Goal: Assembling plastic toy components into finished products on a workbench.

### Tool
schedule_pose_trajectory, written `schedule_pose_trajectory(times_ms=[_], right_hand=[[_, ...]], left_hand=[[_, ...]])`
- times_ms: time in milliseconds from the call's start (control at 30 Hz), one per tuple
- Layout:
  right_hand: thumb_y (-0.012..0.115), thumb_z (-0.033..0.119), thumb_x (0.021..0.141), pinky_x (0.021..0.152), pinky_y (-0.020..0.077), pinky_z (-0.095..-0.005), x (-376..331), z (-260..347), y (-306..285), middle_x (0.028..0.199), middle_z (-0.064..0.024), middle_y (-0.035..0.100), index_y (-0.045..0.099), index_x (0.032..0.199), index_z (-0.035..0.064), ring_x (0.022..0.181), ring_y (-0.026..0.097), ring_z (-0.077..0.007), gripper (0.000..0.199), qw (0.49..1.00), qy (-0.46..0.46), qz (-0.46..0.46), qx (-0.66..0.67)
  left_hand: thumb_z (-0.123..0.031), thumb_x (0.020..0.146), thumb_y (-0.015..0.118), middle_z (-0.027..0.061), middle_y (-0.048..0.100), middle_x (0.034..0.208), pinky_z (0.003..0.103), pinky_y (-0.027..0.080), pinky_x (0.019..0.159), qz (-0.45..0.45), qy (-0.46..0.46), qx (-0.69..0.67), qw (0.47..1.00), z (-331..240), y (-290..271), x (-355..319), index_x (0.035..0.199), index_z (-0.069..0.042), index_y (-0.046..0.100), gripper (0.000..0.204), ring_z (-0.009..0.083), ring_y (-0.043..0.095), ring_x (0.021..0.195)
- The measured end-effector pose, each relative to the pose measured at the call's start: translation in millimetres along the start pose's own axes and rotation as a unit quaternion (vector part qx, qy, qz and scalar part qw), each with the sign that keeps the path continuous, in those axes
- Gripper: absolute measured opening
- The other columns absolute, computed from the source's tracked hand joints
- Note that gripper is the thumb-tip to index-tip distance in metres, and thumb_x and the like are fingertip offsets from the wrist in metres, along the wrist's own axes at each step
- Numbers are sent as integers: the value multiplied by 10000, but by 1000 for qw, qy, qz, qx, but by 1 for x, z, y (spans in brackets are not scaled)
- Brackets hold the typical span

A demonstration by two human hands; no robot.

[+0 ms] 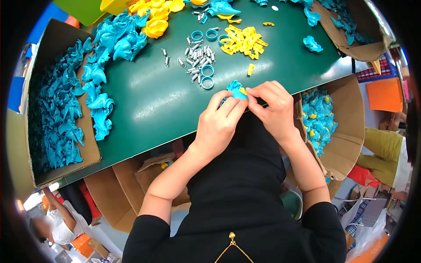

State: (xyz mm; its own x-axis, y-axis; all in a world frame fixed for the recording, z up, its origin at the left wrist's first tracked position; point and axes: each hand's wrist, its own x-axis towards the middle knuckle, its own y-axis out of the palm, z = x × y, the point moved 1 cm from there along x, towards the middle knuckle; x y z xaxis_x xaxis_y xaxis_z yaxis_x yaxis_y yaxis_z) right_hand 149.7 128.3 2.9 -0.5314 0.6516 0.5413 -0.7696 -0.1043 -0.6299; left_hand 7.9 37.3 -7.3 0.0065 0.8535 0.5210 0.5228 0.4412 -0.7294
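Head view looks down on a green table (153,105) where both hands meet at its near edge. The left hand (218,125) and the right hand (272,107) pinch a small blue plastic piece (234,90) between them, with a bit of yellow part (243,91) showing at the fingertips; the fingers of both hands are drawn narrow around it, holding it just above the table edge.

Just beyond the hands lie a few blue rings (207,76) and a scatter of small grey metal pins (198,59). To the right of the pins sits a heap of yellow plastic pieces (243,41), with one stray yellow piece (250,69) nearer the hands. A row of larger blue moulded parts (105,74) runs along the left side of the table (they spill toward the far corner, beside some larger yellow mouldings (155,22)).

Left of the table a cardboard box (90,149) is full of blue parts. On the right, another cardboard box (351,127) holds blue pieces with yellow bits fitted. A third box (351,46) stands at the far right corner of the table.

Another person (59,223) in white is at the lower left, well apart from the hands.
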Motion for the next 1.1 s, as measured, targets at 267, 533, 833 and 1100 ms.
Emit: schedule_pose_trajectory(times_ms=[267,533,833,1100], right_hand=[[762,-53,702,619,499,-335,-3,1,3,768,-82,675,717,853,7,706,628,-247,169,1000,5,-8,-20],[779,-37,706,622,514,-335,0,-3,-1,781,-65,685,727,870,29,719,634,-233,184,997,-44,22,-62],[778,-54,705,620,508,-326,-9,-12,8,794,-81,699,733,879,30,715,640,-235,199,999,13,-40,34],[745,-46,709,667,520,-355,0,-11,-3,857,-66,650,722,919,32,820,619,-249,225,999,-20,36,-18]], left_hand=[[67,727,716,61,683,959,383,547,793,4,-3,2,1000,-1,-2,-1,1036,-32,687,325,313,630,980],[3,740,701,80,680,991,323,579,728,10,23,38,999,1,-1,1,1036,-29,697,298,282,637,1017],[7,743,696,81,685,1008,322,587,727,21,11,36,999,-1,-2,0,1056,-28,698,315,283,631,1033],[11,740,691,85,680,999,321,584,726,21,16,36,999,0,0,3,1055,-22,696,317,291,627,1039]])
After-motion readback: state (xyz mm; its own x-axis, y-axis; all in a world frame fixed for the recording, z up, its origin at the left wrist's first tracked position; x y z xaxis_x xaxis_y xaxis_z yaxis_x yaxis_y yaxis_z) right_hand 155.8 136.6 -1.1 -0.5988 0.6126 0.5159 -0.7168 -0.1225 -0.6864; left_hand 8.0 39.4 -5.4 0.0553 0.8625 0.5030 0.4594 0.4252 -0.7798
